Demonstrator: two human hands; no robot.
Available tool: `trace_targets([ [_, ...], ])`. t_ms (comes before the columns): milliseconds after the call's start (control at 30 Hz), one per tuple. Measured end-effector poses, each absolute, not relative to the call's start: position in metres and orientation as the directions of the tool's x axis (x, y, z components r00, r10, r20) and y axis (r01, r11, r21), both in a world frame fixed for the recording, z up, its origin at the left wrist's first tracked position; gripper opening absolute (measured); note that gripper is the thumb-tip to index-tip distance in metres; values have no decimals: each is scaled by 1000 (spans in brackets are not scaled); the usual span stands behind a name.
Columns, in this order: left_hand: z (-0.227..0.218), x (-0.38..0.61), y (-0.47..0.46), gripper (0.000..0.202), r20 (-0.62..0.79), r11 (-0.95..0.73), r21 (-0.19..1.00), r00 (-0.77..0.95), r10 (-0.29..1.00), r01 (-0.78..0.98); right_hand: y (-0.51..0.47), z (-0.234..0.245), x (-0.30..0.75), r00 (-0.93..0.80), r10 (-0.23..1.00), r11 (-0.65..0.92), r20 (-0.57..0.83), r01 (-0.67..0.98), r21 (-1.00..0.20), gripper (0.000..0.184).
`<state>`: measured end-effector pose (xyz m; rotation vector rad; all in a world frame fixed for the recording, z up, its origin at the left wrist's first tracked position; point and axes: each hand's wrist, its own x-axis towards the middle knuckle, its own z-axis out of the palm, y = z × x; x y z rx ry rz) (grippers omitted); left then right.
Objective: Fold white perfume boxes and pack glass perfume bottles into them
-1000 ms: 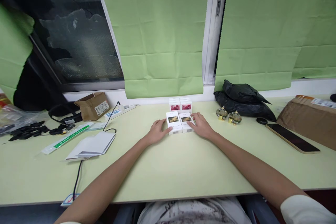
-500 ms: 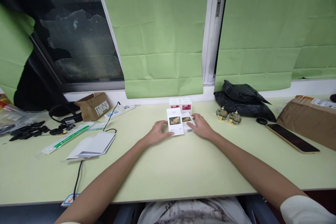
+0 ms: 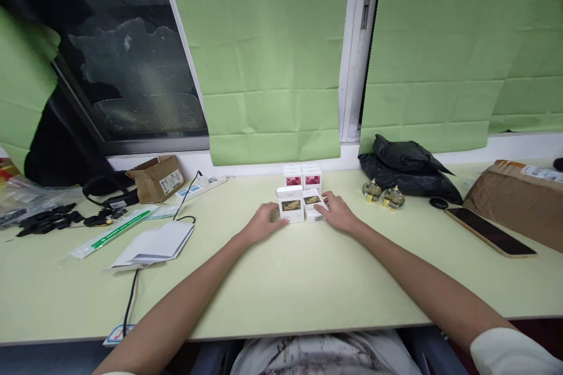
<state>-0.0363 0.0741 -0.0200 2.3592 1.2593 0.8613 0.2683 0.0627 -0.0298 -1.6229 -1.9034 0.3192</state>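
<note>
Two small white cardboard boxes with pictures of something yellow on their fronts are side by side near the middle of the table. My left hand (image 3: pixel 264 223) grips the left edge of the left box (image 3: pixel 291 207), which appears upright, its thumb at the lower front corner. The right box (image 3: pixel 312 202) leans back a little, a barcode low on its front. My right hand (image 3: pixel 336 211) holds it by its right side, with the thumb across the front. Right behind them stand several white boxes with pink-red pictures (image 3: pixel 302 177).
To the right lie two round gold-and-glass bottles (image 3: pixel 382 193), black plastic bags (image 3: pixel 407 170), a phone (image 3: pixel 490 231) and a brown parcel (image 3: pixel 519 202). Leftward are folded white papers (image 3: pixel 153 243), an open carton (image 3: pixel 156 179), a power strip (image 3: pixel 202 187) and a black cable (image 3: pixel 130 299).
The left box has come down and tipped more upright, so its front looks shorter and its top edge shows. My left hand shifted slightly with it. My right hand has hardly moved.
</note>
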Motion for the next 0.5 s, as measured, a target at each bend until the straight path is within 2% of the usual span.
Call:
trace_targets([
  [233,-28,-48,89,52,349,-500,505,363,864,704,64,-29,267,-49,959,188,278,845,-500,44],
  [500,-31,-51,97,50,328,-505,503,385,862,701,66,-29,272,-72,978,163,193,845,-509,62],
])
